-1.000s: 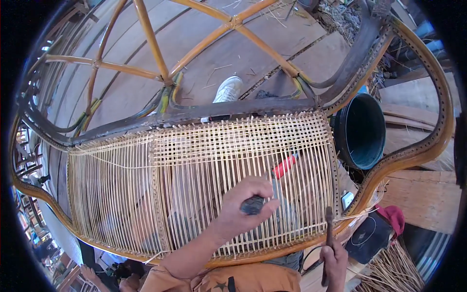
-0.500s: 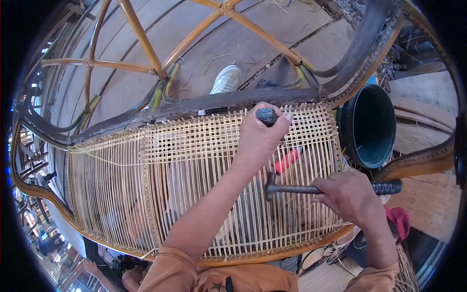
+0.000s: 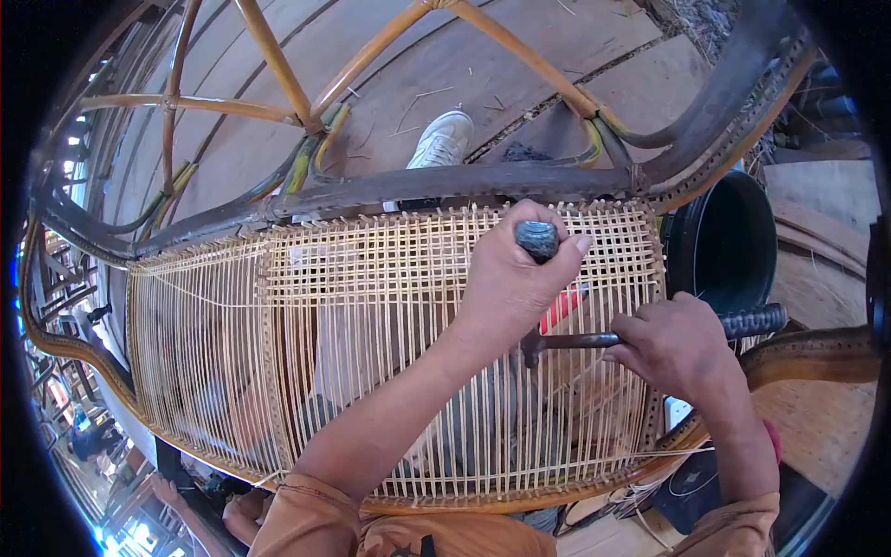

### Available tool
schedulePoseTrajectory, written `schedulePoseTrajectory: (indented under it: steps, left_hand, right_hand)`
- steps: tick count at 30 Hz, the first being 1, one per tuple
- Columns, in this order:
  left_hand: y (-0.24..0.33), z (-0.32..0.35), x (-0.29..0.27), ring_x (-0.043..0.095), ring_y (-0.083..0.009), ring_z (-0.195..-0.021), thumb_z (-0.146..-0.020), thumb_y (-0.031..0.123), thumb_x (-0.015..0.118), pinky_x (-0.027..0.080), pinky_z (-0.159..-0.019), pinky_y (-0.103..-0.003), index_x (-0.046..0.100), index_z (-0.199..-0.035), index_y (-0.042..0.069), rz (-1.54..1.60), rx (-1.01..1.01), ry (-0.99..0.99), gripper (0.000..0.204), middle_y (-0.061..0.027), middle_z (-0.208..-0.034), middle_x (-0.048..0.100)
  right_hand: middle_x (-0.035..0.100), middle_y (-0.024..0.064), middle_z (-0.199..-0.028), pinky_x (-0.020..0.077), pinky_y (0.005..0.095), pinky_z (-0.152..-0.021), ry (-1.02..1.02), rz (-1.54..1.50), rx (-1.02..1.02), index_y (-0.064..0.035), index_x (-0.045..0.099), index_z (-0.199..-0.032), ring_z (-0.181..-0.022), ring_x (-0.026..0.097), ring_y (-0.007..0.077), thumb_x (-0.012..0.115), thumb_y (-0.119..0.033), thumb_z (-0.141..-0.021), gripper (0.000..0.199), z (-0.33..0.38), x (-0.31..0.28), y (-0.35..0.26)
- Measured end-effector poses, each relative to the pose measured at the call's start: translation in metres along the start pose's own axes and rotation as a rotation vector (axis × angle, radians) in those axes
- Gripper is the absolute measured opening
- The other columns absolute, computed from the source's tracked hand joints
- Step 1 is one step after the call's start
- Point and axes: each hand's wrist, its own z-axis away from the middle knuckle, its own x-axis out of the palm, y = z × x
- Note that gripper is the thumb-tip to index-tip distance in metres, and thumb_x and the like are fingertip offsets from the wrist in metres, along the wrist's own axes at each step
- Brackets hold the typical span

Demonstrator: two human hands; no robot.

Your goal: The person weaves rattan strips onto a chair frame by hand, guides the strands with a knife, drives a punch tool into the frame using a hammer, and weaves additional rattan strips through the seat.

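Observation:
My left hand (image 3: pixel 510 278) is closed in a fist around a tool's dark, rounded handle end (image 3: pixel 536 240). The rest of that tool is hidden below the fist. It rests at the upper right of a woven cane panel (image 3: pixel 380 251), where the strands cross in a tight grid. My right hand (image 3: pixel 673 345) grips a hammer (image 3: pixel 583 341) by its shaft, held level over the open strands. The hammer's dark head sits close to my left wrist, and its black ribbed grip points right. Beneath the strands near my left hand shows a red object (image 3: pixel 563 308).
A dark rattan frame (image 3: pixel 445 186) with brown cross poles (image 3: pixel 269 60) borders the panel. A dark bucket (image 3: pixel 729 241) stands to the right. A white shoe (image 3: pixel 444 141) is on the plank floor beyond. At the lower left, another person's arm (image 3: pixel 181 511) shows.
The view has shifted slightly. My left fist and the tool handle are a little further right. The hammer has moved slightly right, its head now close against my left wrist in view.

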Motion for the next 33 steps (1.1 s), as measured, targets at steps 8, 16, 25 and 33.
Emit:
schedulePoseTrajectory:
  steps: [8, 16, 25, 33]
  left_hand:
    - [-0.002, -0.001, 0.007, 0.039, -0.0011, -0.056, -0.085, 0.013, 0.068, 0.034, -0.049, -0.02, 0.053, -0.082, 0.004, -0.065, 0.007, 0.064, 0.017, 0.0059, -0.062, 0.047]
    - [0.007, 0.0, 0.008, 0.041, -0.0005, -0.056, -0.085, 0.014, 0.068, 0.034, -0.049, -0.019, 0.054, -0.08, 0.005, 0.01, 0.044, 0.125, 0.017, 0.0059, -0.064, 0.05]
    - [-0.001, 0.0, 0.019, 0.042, -0.0002, -0.057, -0.086, 0.012, 0.067, 0.035, -0.049, -0.019, 0.054, -0.081, 0.006, -0.065, 0.01, 0.074, 0.015, 0.0057, -0.065, 0.05]
    - [0.001, 0.0, 0.021, 0.043, -0.0005, -0.056, -0.086, 0.012, 0.067, 0.036, -0.05, -0.018, 0.054, -0.081, 0.006, -0.023, 0.074, 0.105, 0.015, 0.005, -0.065, 0.052]
  right_hand:
    - [0.06, 0.0073, -0.069, 0.0436, 0.0409, -0.063, 0.091, -0.056, 0.051, -0.0116, 0.058, -0.081, -0.066, 0.06, 0.0296, 0.061, -0.034, -0.084, 0.023, 0.002, 0.022, 0.019]
    - [0.06, 0.0072, -0.07, 0.0437, 0.039, -0.066, 0.055, -0.043, 0.061, -0.0113, 0.058, -0.08, -0.07, 0.061, 0.0272, 0.059, -0.037, -0.086, 0.027, 0.013, 0.028, 0.029]
    - [0.061, 0.0072, -0.071, 0.0429, 0.0394, -0.068, 0.028, -0.031, -0.025, -0.0105, 0.06, -0.08, -0.071, 0.061, 0.0276, 0.059, -0.04, -0.086, 0.03, 0.012, 0.03, 0.028]
    - [0.062, 0.0074, -0.073, 0.0422, 0.0384, -0.068, 0.023, 0.008, 0.125, -0.0109, 0.06, -0.078, -0.07, 0.061, 0.0273, 0.057, -0.044, -0.087, 0.034, 0.014, 0.029, 0.031]
